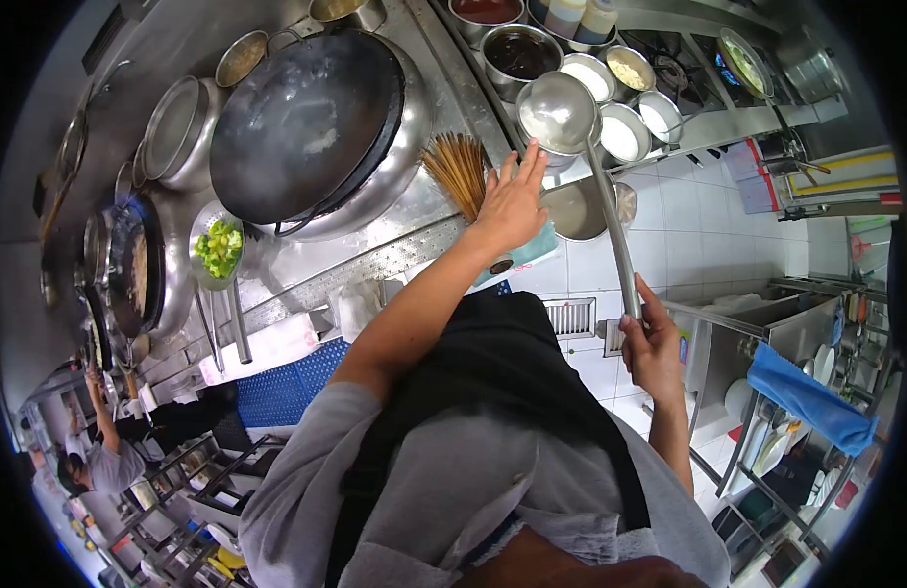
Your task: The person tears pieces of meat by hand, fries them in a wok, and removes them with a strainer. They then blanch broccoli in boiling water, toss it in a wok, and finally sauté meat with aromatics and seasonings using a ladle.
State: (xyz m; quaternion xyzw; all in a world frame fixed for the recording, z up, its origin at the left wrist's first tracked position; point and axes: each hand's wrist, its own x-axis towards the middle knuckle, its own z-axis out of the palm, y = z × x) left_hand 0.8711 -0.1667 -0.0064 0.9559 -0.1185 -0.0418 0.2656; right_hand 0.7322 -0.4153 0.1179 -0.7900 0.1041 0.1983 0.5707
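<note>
My right hand (655,343) is closed round the end of a long-handled steel ladle (618,230). The ladle's bowl is over a steel container at the edge of the seasoning pots; what lies beneath it is mostly hidden. My left hand (512,204) is stretched out with its fingers apart, pointing toward the ladle's bowl, and nothing shows in its grasp. Close beside its wrist a bamboo wok brush (455,171) stands with its bristles up. A large dark wok (301,127) sits on the steel range to the left, with a haze over it.
Pots of dark sauce (520,51), red sauce (487,10) and white seasoning (625,133) stand at the back. A strainer of chopped greens (218,247) lies left of the wok. A pan (745,61) sits over a burner at the far right. Another person (110,461) works at lower left.
</note>
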